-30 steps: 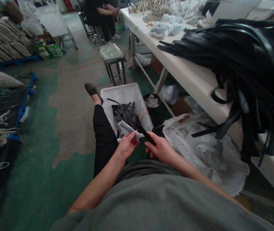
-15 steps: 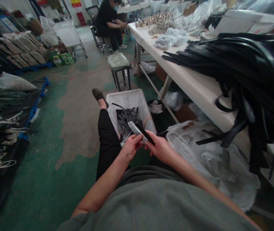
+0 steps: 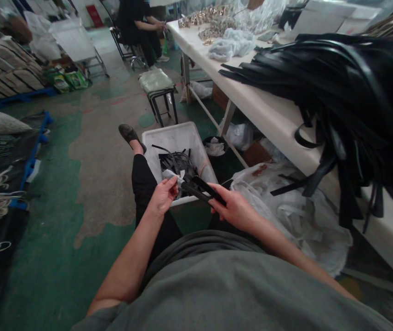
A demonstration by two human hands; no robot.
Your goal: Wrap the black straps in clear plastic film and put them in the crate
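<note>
A black strap (image 3: 193,191) runs between my hands over the bin, with another dark length beside it. My right hand (image 3: 232,206) is closed around the strap's near end. At the far end, my left hand (image 3: 164,195) pinches a crumpled whitish backing strip (image 3: 171,174), which bends away from the strap. Where exactly the strip leaves the strap is too small to tell. Below the hands, between my legs, stands a white plastic bin (image 3: 168,133) with a tangle of black strips (image 3: 173,161) in it.
To the right, a long table (image 3: 268,110) carries a big heap of black straps (image 3: 330,69), some hanging over its edge. Beneath lies a clear plastic bag (image 3: 299,220). A stool (image 3: 158,82) stands ahead; beyond it sits a person (image 3: 137,27). Loaded blue pallets (image 3: 32,158) line the left.
My left hand has moved left, away from my right hand. The pale strip, flat along the strap before, is now crumpled and pulled off the far end. The view has shifted slightly.
</note>
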